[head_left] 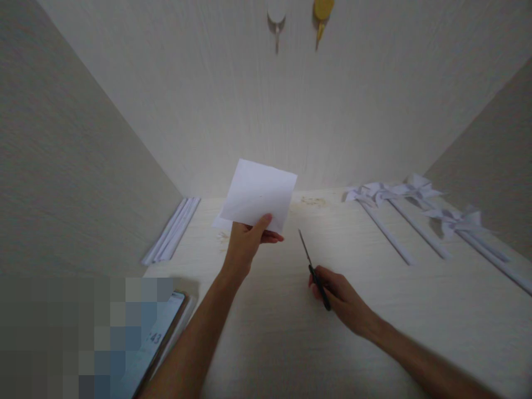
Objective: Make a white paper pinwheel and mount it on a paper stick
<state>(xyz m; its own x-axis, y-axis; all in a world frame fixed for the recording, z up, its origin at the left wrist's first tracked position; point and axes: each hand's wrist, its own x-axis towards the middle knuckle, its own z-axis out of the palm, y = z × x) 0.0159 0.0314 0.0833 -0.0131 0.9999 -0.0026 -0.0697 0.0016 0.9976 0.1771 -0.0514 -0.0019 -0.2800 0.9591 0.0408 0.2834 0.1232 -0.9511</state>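
A white square sheet of paper (261,191) is pinched by its lower edge in my left hand (249,241), thumb on top and fingers beneath. My right hand (338,296) is closed around the dark handles of a pair of scissors (319,288). The scissors' thin blades look closed and point up and away, just right of the sheet and apart from it. Below the sheet's left corner, another piece of white paper (222,221) partly shows; most of it is hidden.
Several rolled white paper sticks (174,230) lie at the table's left. On the right lie several paper pinwheels (380,194) with white stick handles. A phone (160,332) is at the lower left. Walls enclose the table (266,332); white (276,16) and yellow hooks (322,16) hang above.
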